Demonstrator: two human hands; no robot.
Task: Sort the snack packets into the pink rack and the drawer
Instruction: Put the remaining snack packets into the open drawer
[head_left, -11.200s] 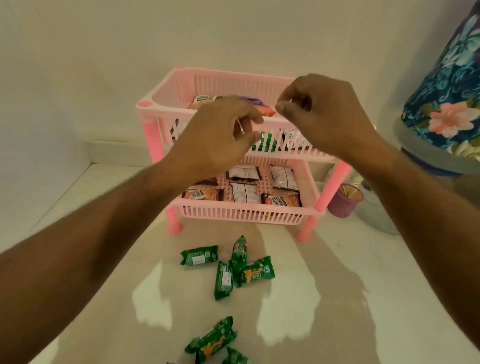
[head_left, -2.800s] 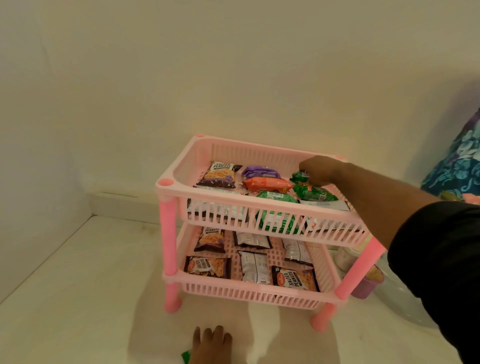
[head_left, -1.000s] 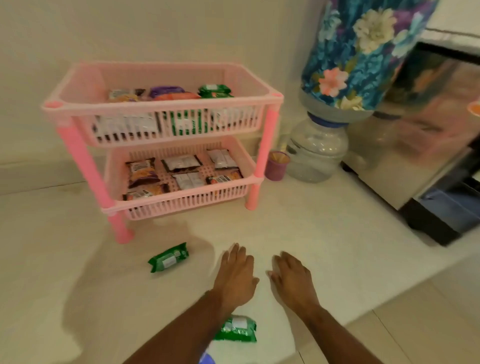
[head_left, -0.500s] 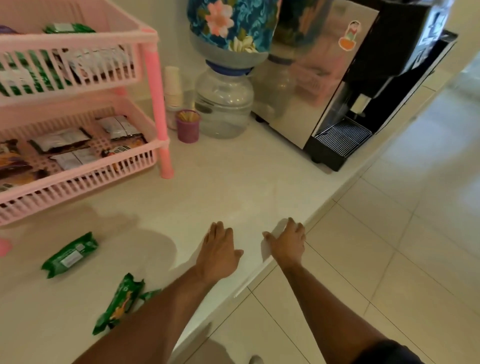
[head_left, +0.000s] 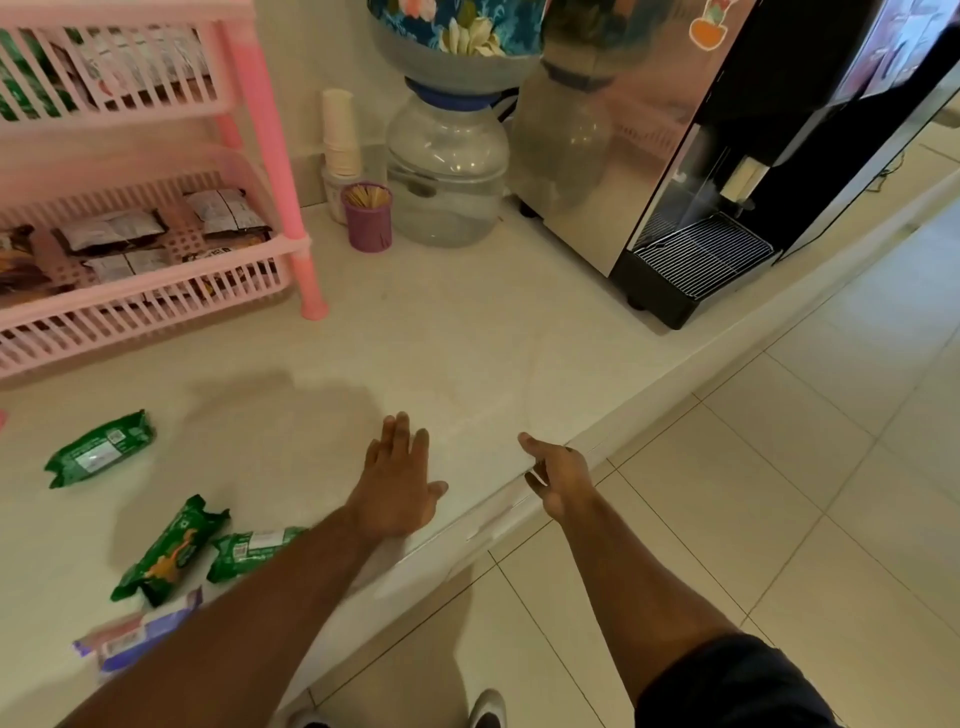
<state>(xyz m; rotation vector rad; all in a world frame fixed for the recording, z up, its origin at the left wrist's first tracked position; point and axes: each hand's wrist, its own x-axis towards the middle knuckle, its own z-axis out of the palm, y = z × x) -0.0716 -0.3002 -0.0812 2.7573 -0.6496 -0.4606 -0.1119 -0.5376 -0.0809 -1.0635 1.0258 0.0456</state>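
Observation:
The pink rack (head_left: 262, 119) stands at the back left of the white counter, both tiers holding snack packets. Three green packets lie loose on the counter: one (head_left: 98, 448) at the left, one (head_left: 169, 551) nearer me, and one (head_left: 249, 548) partly under my left forearm. A purple packet (head_left: 137, 631) lies at the counter's front edge. My left hand (head_left: 397, 480) rests flat and empty on the counter, fingers apart. My right hand (head_left: 558, 475) sits at the counter's front edge, fingers curled over the lip, holding no packet. No drawer shows.
A purple cup of toothpicks (head_left: 368, 215), a stack of paper cups (head_left: 340, 135) and a water jar (head_left: 449, 171) under a floral cover stand right of the rack. A steel and black coffee machine (head_left: 691, 171) fills the back right. Tiled floor (head_left: 779, 467) lies below the counter edge.
The view has swung right and down from the rack to the counter edge. My right hand has slid from the counter top onto its front lip; my left hand stays flat.

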